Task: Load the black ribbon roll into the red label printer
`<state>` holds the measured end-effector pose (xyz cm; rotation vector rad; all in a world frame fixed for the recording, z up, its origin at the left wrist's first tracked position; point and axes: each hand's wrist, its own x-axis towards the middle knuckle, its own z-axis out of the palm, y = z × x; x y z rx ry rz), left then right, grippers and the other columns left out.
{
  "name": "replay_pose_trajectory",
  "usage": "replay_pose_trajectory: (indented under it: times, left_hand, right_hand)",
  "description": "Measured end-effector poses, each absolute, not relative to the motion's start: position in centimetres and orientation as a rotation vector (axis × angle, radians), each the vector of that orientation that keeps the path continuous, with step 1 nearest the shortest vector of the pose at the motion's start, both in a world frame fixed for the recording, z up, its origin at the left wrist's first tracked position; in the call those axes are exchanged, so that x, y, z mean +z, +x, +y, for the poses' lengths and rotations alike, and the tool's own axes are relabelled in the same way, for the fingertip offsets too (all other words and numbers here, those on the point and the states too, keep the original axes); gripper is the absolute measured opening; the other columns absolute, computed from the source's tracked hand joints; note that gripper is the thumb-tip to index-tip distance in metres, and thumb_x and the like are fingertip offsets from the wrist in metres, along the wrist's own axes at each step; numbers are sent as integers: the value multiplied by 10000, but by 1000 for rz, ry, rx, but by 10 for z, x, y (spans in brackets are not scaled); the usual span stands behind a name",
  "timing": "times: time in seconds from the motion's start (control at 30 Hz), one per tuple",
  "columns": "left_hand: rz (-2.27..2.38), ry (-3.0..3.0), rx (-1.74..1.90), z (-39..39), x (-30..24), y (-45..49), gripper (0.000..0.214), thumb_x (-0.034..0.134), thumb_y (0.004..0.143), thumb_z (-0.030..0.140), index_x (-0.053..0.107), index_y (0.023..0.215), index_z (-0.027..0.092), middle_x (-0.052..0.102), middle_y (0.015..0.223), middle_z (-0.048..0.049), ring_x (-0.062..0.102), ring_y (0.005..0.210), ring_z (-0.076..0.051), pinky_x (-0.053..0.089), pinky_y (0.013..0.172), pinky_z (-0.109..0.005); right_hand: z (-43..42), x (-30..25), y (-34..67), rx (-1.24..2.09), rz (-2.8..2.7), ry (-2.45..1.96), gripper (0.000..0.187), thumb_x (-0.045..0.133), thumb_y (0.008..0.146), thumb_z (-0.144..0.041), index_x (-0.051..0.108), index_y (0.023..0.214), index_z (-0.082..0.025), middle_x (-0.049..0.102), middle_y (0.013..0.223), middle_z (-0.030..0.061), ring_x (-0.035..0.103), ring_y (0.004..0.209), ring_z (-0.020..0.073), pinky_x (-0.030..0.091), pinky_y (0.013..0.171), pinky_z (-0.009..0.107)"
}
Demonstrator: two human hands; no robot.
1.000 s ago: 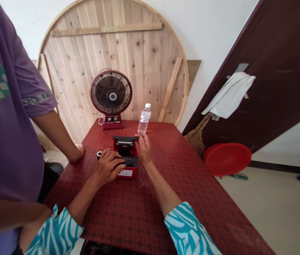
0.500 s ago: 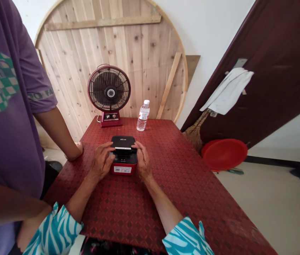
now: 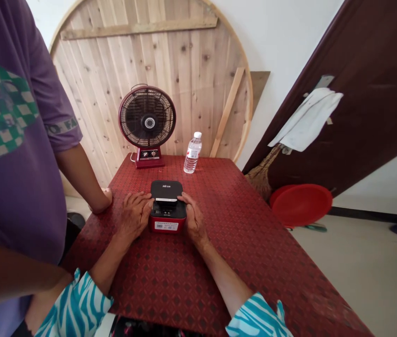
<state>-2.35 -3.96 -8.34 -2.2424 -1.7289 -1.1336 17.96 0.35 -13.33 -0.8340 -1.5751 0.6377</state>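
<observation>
A small red box-shaped device with a black lid sits on the red patterned table; its lid is down. My left hand rests against the device's left side, fingers curled onto its top edge. On the right side, my right hand presses the device with the fingers together. Both hands clasp the device between them.
A red table fan and a water bottle stand at the table's far end. Another person in a purple shirt stands at left, a hand on the table edge. A round wooden board, a dark door and a red basin lie beyond.
One second ago the device's lid stood open, my left hand on its top and my right at the lid. The lid is now down and both hands hold the device's sides.
</observation>
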Motion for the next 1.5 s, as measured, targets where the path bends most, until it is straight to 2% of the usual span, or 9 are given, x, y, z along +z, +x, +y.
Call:
replay_pose_trajectory:
  times: [0.23,0.3,0.4,0.5,0.67,0.87,1.1,1.3,1.5]
  left_hand:
    - [-1788,-2373,-1512,-40,-87,-28,311,427,906,331,694,1044,251,658,1169,-54,550,1147,-223,248,1096,-482]
    - [-1947,-2305,-1883,-35,-89,-35,347,408,909,388,679,1076,249,657,1168,-63,564,1136,-218,337,1055,-438]
    - [-2126,-1547,-2668,-27,-92,-53,409,443,868,471,672,1038,177,681,1081,-114,627,1023,-219,450,935,-371]
    - [-2089,-1125,-2967,-19,-100,-72,393,607,756,431,644,1013,135,689,1004,-111,663,877,-172,483,832,-297]
    - [-2274,-1222,-2827,-13,-111,-77,386,670,668,402,664,958,147,694,969,-87,653,862,-165,472,797,-277]
    - [-2142,-1736,-2343,-25,-95,-52,384,624,720,441,682,964,149,692,968,-74,622,909,-194,466,817,-295]
    - [-2352,-2105,-1986,-37,-72,-34,395,561,785,417,635,1052,136,535,508,41,505,474,-106,384,481,-209]
    - [-2502,-2276,-2224,-29,-67,-35,489,614,715,423,553,1086,110,540,578,61,346,308,-29,213,330,-184]
    - [-2628,-2331,-2267,-29,-69,-34,657,692,638,444,489,1165,107,501,489,98,328,266,-35,156,294,-174]
  right_hand:
    - [5,-139,176,585,-1525,-826,371,312,946,-368,591,1156,-242,585,1266,73,483,1243,208,344,1072,455]
    - [6,-139,175,599,-1536,-824,365,325,942,-368,591,1160,-245,593,1258,75,490,1236,213,355,1063,462]
    - [4,-136,174,613,-1526,-840,368,329,938,-377,595,1152,-240,597,1255,77,494,1233,218,363,1058,467]
    - [1,-133,173,605,-1515,-812,375,320,939,-379,580,1168,-236,597,1254,73,492,1235,210,351,1071,463]
    - [2,-132,175,604,-1566,-789,367,312,948,-343,555,1200,-233,569,1284,77,469,1259,198,346,1081,446]
    - [3,-132,178,580,-1600,-753,378,306,947,-331,520,1242,-232,523,1325,82,439,1279,204,317,1098,454]
    - [8,-145,176,752,-1335,-878,410,362,916,-437,505,1242,-233,554,1254,100,522,1169,219,402,1015,458]
    - [14,-152,173,940,-1165,-918,500,391,868,-562,528,1205,-218,600,1186,115,585,1058,217,477,896,416]
    - [15,-155,175,1046,-1083,-944,577,408,828,-619,527,1206,-199,623,1148,123,623,981,225,498,828,401]
